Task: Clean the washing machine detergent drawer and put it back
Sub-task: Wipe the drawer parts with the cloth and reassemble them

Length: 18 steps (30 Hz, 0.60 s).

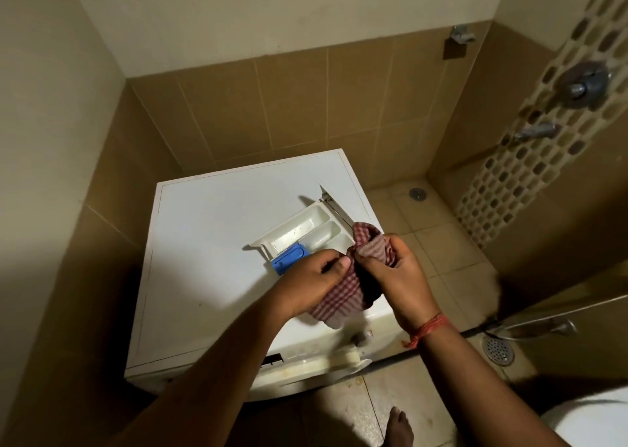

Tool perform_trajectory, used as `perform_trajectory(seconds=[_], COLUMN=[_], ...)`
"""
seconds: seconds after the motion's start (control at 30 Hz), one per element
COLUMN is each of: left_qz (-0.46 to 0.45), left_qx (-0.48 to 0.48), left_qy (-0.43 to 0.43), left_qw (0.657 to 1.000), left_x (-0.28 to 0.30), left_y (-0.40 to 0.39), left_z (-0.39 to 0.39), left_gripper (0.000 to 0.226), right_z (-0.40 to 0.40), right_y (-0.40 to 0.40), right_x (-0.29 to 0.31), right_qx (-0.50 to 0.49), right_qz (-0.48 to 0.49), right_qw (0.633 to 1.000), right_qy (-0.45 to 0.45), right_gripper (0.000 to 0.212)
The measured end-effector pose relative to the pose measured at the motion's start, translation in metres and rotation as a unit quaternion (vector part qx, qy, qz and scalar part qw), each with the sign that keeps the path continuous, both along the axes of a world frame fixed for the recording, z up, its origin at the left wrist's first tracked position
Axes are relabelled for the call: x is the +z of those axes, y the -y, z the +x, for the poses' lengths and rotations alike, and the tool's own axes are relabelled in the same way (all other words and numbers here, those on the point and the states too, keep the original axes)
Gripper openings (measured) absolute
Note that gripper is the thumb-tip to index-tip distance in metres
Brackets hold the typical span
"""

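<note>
Lying on top of the white washing machine (210,242), near its right edge, the detergent drawer (306,232) rests open side up with its blue insert (289,254) toward the person. Both hands hold a red checked cloth (343,293) just above the machine's front right corner: the left hand (312,281) has its grip pinching the cloth between thumb and fingers, and the right hand (396,273), with a red thread (428,329) at its wrist, has its grip closed around the bunched upper part. The cloth and hands hide the drawer's near end. Tiled walls enclose the machine; floor drains (498,349) and wall taps (581,84) lie to the right.
</note>
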<state>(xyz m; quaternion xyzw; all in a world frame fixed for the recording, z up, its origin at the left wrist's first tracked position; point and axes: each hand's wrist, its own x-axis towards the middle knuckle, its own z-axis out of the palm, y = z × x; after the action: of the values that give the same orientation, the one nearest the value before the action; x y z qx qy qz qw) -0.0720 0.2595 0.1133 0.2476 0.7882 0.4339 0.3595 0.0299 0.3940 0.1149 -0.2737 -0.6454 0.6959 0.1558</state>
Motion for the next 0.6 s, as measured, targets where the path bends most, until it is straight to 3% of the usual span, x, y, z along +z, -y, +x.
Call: perform_trajectory(seconds=[0.07, 0.23, 0.33, 0.43, 0.53, 0.6], left_qz=[0.009, 0.028, 0.049, 0.094, 0.148, 0.183], left_qx=[0.017, 0.015, 0.012, 0.058, 0.115, 0.148], left_qy=[-0.009, -0.003, 0.05, 0.108, 0.178, 0.218], left_qw=[1.0, 0.999, 0.997, 0.988, 0.966, 0.947], left_x=[0.0, -0.003, -0.006, -0.001, 0.002, 0.003], left_y=[0.006, 0.025, 0.032, 0.04, 0.046, 0.049], left_z=[0.0, 0.002, 0.005, 0.01, 0.013, 0.017], left_gripper=[0.032, 0.038, 0.036, 0.03, 0.024, 0.021], right_z=[-0.004, -0.012, -0.017, -0.023, -0.025, -0.025], right_y=[-0.007, -0.025, -0.026, -0.026, -0.03, -0.028], right_x=[0.006, 0.027, 0.041, 0.049, 0.045, 0.049], right_qx=[-0.001, 0.015, 0.066, 0.059, 0.105, 0.164], right_qz=[0.021, -0.038, -0.031, -0.14, -0.229, -0.195], right_qw=[1.0, 0.999, 0.997, 0.988, 0.968, 0.966], right_qy=[0.0, -0.002, -0.008, -0.028, -0.007, 0.039], right_gripper=[0.01, 0.017, 0.022, 0.031, 0.023, 0.032])
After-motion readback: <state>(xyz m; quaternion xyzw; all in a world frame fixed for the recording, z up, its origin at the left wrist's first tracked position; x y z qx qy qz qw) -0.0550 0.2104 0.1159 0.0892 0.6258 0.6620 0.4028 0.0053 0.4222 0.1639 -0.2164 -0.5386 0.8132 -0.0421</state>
